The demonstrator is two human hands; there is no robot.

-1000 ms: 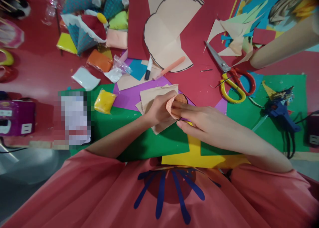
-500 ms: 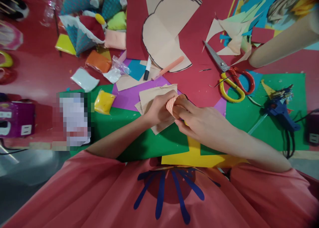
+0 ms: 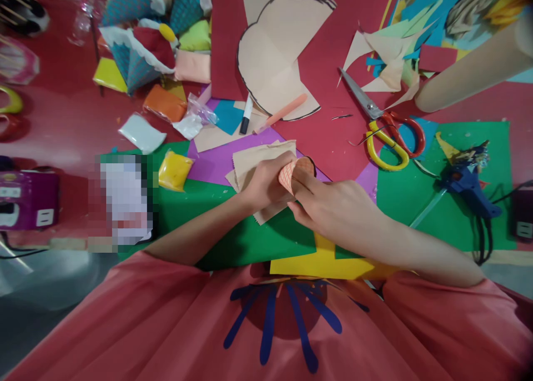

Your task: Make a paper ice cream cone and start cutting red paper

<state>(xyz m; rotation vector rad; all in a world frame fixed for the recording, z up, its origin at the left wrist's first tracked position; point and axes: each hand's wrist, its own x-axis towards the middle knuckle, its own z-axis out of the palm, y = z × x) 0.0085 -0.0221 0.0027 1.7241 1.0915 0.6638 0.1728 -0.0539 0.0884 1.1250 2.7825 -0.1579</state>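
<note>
A small paper cone (image 3: 286, 176) with an orange-and-white lattice pattern and a dark rim is held over the middle of the table, its open end toward my right side. My left hand (image 3: 268, 181) is closed around its outside from the left. Fingers of my right hand (image 3: 333, 203) reach into the open end, pressing at the inner wall; their tips are hidden inside. Beneath my hands lies a beige piece of paper or cloth with a zigzag edge (image 3: 245, 161), on purple and green sheets.
Scissors (image 3: 375, 114) with red and yellow handles lie to the right, near a blue glue gun (image 3: 470, 189). A beige paper cutout (image 3: 270, 53) and a marker (image 3: 246, 114) lie ahead. Clay packets (image 3: 175, 170) and finished blue cones (image 3: 133, 59) are at left.
My right hand's fingers have shifted slightly at the cone's mouth, so more of its dark rim shows. My left hand stays nearly in place around the cone.
</note>
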